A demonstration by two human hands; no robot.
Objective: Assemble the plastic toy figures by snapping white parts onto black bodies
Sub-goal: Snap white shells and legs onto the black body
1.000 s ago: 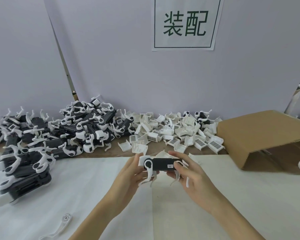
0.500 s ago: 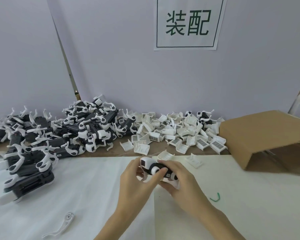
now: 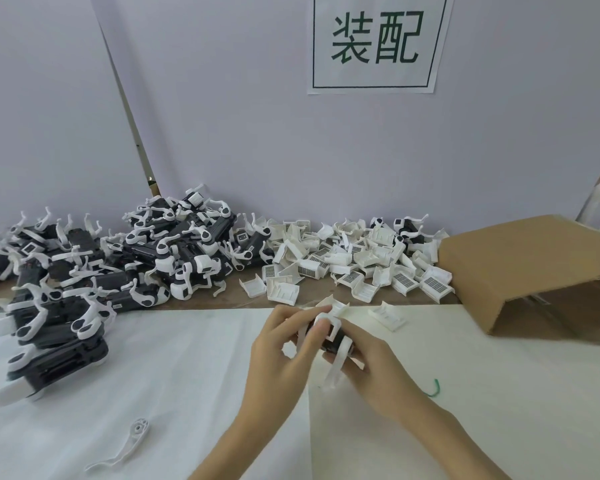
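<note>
Over white table cover point(image 3: 153, 358), in front of heaped assembled figures point(image 3: 125, 258) and loose white parts point(image 3: 354, 265). Left hand point(image 3: 278, 355) and right hand point(image 3: 374, 362) meeting, fingers curled, clamping black-and-white toy figure point(image 3: 333, 337) between them.

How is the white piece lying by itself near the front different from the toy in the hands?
The lone white piece lies flat on the table, untouched; the toy is held up by both the left hand and right hand. The piece is all white; the toy is black and white. Both are plastic.
</note>
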